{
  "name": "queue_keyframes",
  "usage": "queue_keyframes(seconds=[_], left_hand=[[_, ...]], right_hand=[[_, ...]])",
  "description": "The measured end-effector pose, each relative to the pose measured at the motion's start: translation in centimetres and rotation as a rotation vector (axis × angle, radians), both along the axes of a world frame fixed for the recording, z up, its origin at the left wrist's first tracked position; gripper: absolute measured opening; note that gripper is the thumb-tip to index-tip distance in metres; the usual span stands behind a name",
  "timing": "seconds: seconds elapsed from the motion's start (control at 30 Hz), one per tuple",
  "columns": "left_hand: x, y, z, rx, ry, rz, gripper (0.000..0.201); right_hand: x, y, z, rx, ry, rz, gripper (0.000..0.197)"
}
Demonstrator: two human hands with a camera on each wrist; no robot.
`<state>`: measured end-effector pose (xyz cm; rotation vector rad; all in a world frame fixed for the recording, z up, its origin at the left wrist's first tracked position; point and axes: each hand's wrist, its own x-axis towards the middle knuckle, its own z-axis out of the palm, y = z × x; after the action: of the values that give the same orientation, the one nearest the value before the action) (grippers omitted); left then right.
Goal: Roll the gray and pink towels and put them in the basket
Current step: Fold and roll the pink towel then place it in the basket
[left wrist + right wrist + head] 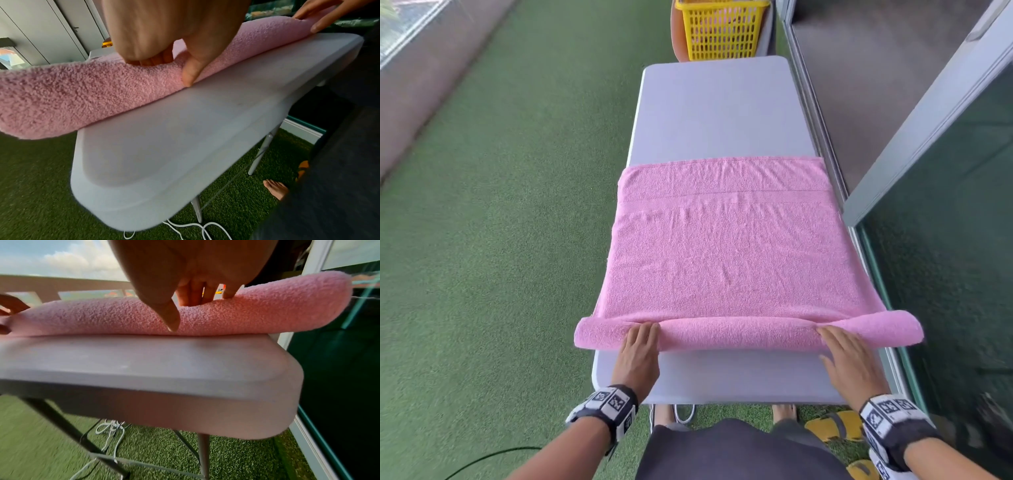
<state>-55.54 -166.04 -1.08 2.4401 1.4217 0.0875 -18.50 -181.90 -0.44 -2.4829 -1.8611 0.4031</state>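
Note:
A pink towel [726, 253] lies spread across the white folding table [719, 109], and its near end is rolled into a loose tube [739, 334] that overhangs both table sides. My left hand [640, 346] holds the tube left of centre, fingers over the top and thumb [189, 78] on the near side. My right hand [842, 349] holds it toward the right the same way, thumb [172, 321] pressed into the near face of the pink towel [246, 313]. The yellow basket [720, 29] stands beyond the table's far end. No gray towel is in view.
A glass door and its metal frame [914, 144] run close along the table's right side. Green artificial turf [500, 240] covers the floor on the left. Yellow sandals [832, 425] and white cables [185, 227] lie by my feet under the table's near end.

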Motion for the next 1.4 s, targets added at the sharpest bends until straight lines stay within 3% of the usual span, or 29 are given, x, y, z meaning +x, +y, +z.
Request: queue_keyframes(seconds=[0.23,0.53,0.67,0.83,0.93,1.03,1.1,1.2,1.4], left_hand=[[0.9,2.1,1.1,-0.009,-0.019,0.000,0.037],[-1.7,-1.4,0.8,-0.117,0.047,-0.037,0.026],[-0.2,0.6,1.4,-0.122,0.082,0.001,0.026],[1.7,2.6,1.9,-0.014,0.192,0.062,0.042],[1.8,2.0,1.4,-0.001,0.135,0.014,0.031],[0.7,0.1,0.8,-0.021,0.041,0.054,0.016],[-0.6,-1.2,0.1,-0.016,0.044,0.026,0.025],[-1.7,-2.1,-0.7,-0.022,0.110,-0.024,0.063],[0.9,-0.9,0.1,0.064,0.084,0.026,0.054]], right_hand=[[0.2,2.5,1.1,0.052,0.087,-0.080,0.047],[-0.2,-2.1,0.6,-0.043,0.046,0.044,0.038],[0.5,1.2,1.1,-0.144,0.052,0.059,0.035],[1.1,4.9,2.1,-0.075,0.005,-0.068,0.014],[1.0,4.8,2.0,-0.081,0.045,-0.069,0.023],[0.3,2.6,1.8,0.025,0.035,-0.017,0.008],[0.2,0.5,1.3,0.042,-0.014,0.006,0.029],[0.1,-0.9,0.8,-0.034,-0.065,0.050,0.069],[-0.1,1.5,1.0,0.102,-0.053,0.035,0.057]])
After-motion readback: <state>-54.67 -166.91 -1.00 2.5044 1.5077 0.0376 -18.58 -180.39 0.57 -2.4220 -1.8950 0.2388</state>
